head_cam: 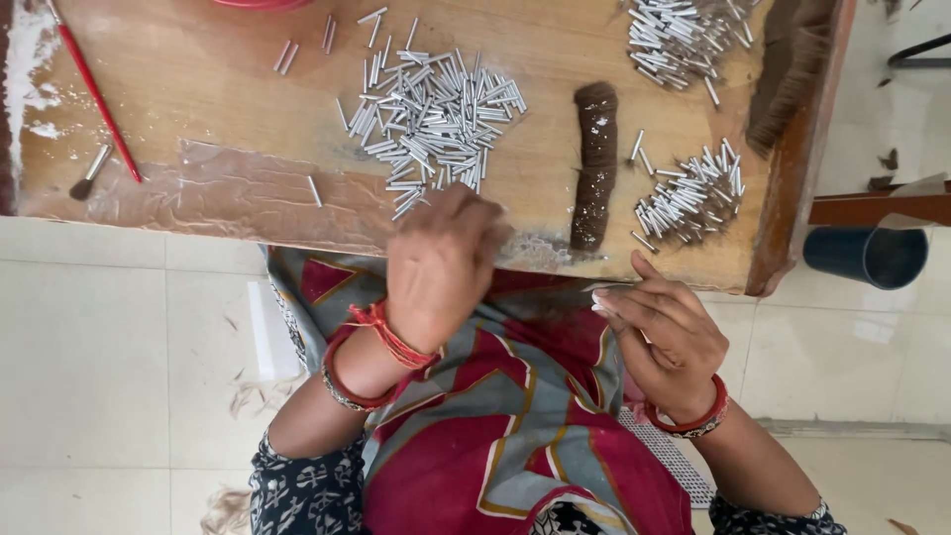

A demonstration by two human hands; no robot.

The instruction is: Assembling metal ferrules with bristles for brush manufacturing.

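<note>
Metal ferrules [431,114] lie heaped at the wooden board's [198,89] near edge — left hand [441,263] curled shut just below them, grip hidden. Right hand [664,332] pinches one sliver-like piece; a smaller ferrule pile [688,193] sits near the right edge.

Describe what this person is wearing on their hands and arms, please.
Both hands are bare. The left hand has red thread and red-and-metal bangles at its wrist; the right hand wears a red bangle. Dark sleeves with a white printed pattern cover the upper arms.
</note>
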